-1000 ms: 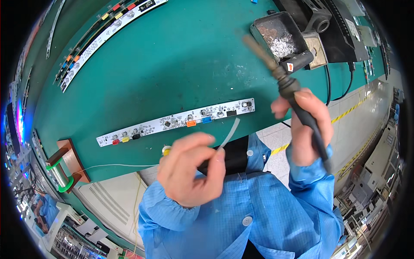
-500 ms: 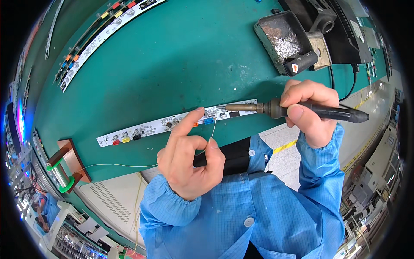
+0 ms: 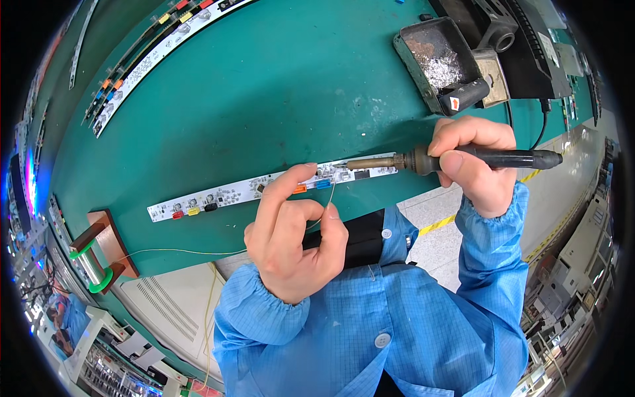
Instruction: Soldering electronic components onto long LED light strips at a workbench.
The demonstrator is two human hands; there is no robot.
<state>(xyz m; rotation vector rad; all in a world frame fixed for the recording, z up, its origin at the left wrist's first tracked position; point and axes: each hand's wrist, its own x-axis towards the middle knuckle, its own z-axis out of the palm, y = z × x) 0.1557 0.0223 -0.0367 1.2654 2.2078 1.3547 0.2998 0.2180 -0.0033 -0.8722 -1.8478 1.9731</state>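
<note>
A long white circuit board [image 3: 233,192] lies on the green mat, with red, yellow, black, orange and blue connectors along its near edge. My right hand [image 3: 477,159] grips a soldering iron [image 3: 423,161] by its black handle; the tip meets the board right of the blue connector. Between the thumb and fingers of my left hand [image 3: 294,241], a thin solder wire [image 3: 332,194] is pinched, its end up at the iron's tip. My left index finger rests on the board's surface. The wire runs back leftward to a solder spool [image 3: 92,270] on a brown stand.
Several more strip boards [image 3: 155,59] stand at the far left of the green mat [image 3: 264,86]. At the far right sits a black tray [image 3: 433,63] with silvery solder scraps, beside an iron holder [image 3: 496,33] and a black box with a cable. The table's near edge runs just below the board.
The iron's handle has tilted up slightly and its tip has shifted a little along the board. My left hand and the solder wire have moved slightly rightward.
</note>
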